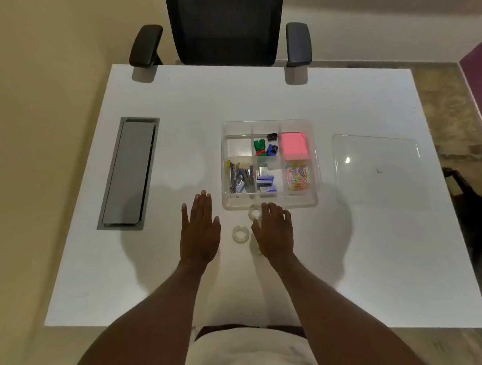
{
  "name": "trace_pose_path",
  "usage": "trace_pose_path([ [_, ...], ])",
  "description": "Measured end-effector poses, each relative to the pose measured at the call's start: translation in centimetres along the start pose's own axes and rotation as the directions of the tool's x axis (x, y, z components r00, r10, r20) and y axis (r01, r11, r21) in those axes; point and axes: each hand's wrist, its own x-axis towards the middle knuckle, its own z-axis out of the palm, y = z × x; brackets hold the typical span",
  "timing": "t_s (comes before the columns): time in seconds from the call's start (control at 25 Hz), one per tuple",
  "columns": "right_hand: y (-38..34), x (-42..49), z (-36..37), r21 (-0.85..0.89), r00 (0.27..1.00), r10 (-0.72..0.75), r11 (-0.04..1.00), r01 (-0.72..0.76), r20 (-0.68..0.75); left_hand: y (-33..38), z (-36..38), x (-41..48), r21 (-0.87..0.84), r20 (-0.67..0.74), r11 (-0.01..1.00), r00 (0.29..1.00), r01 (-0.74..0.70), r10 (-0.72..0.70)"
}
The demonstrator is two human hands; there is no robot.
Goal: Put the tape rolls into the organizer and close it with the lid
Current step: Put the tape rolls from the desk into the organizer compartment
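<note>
A clear divided organizer [317, 177] sits open at the middle of the white desk. Its back-left compartment [238, 147] is bare. Its clear lid [376, 169] lies flat on the desk to the right. One clear tape roll [241, 234] lies between my hands. A second tape roll [254, 210] lies just in front of the organizer's front wall. The thumb and forefinger of my right hand [274, 231] lie beside this roll, fingers spread, palm down. A third clear shape [256, 248] peeks out from under that hand's edge. My left hand [199, 230] lies flat and open on the desk.
The organizer holds pink sticky notes [293, 146], coloured sharpeners, staplers, staple boxes and paper clips. A grey cable hatch [129, 172] is set into the desk at the left. A black office chair [225, 27] stands at the far edge.
</note>
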Motion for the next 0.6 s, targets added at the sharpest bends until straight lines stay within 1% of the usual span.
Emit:
trace_pose_path([
  [0.12, -1.2, 0.7, 1.1, 0.057, 0.995, 0.105, 0.993, -0.104, -0.003, -2.1, 1.0, 0.4, 0.025, 0.045, 0.999, 0.998, 0.043, -0.044],
  [0.2, -1.6, 1.2, 1.8, 0.05, 0.993, 0.113, 0.992, -0.112, -0.017, -3.1, 2.0, 0.6, 0.026, 0.065, 0.999, 0.997, 0.036, -0.038],
  [0.28, -1.9, 1.7, 2.6, 0.06, 0.993, 0.115, 0.991, -0.116, 0.012, -3.6, 2.8, 1.4, 0.006, 0.075, 0.999, 0.997, 0.036, -0.036],
  [0.36, -2.0, 2.1, 3.4, 0.029, 0.995, 0.104, 0.994, -0.104, -0.001, -4.1, 3.6, 2.5, 0.001, 0.058, 0.999, 0.998, 0.035, -0.035],
  [0.48, -2.4, 2.6, 4.2, 0.012, 0.993, 0.112, 0.994, -0.113, 0.048, -4.5, 4.4, 4.3, -0.004, 0.054, 1.0, 0.998, 0.02, -0.02],
  [0.6, -2.1, 2.8, 4.6, 0.036, 0.996, 0.085, 0.996, -0.085, 0.009, -5.0, 5.4, 5.9, 0.004, 0.056, 1.0, 0.998, 0.0, 0.0],
])
